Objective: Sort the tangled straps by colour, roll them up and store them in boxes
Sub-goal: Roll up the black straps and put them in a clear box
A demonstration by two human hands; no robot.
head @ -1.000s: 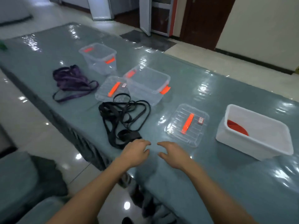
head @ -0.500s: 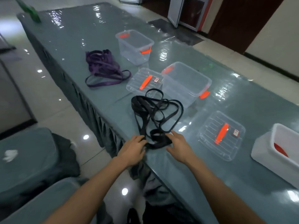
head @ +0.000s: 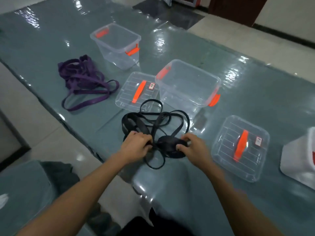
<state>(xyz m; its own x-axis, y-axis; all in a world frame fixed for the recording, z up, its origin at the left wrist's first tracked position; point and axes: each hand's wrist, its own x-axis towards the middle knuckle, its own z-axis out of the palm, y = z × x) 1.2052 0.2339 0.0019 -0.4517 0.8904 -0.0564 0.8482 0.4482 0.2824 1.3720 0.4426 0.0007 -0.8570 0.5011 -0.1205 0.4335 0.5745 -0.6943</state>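
Note:
A tangle of black strap [head: 154, 124] lies near the front edge of the grey-green table [head: 255, 86]. My left hand [head: 136, 145] grips its left part, my right hand [head: 193, 149] holds a bunched, partly rolled part of it. A purple strap [head: 85, 82] lies in a loose heap at the left. Two clear boxes with orange latches stand open: a far box [head: 117, 45] and a middle box [head: 187, 86]. A white box [head: 301, 160] at the right edge shows something red inside.
Two clear lids with orange handles lie flat: one lid [head: 136, 91] left of the middle box, the other lid [head: 240, 147] right of my right hand. The table's front edge runs diagonally by my left forearm. Below it are tiled floor and grey upholstered seats.
Both hands moved forward from bare table onto the black strap and closed on it. The strap's near end is now pulled together between them. The camera swung left and closer.

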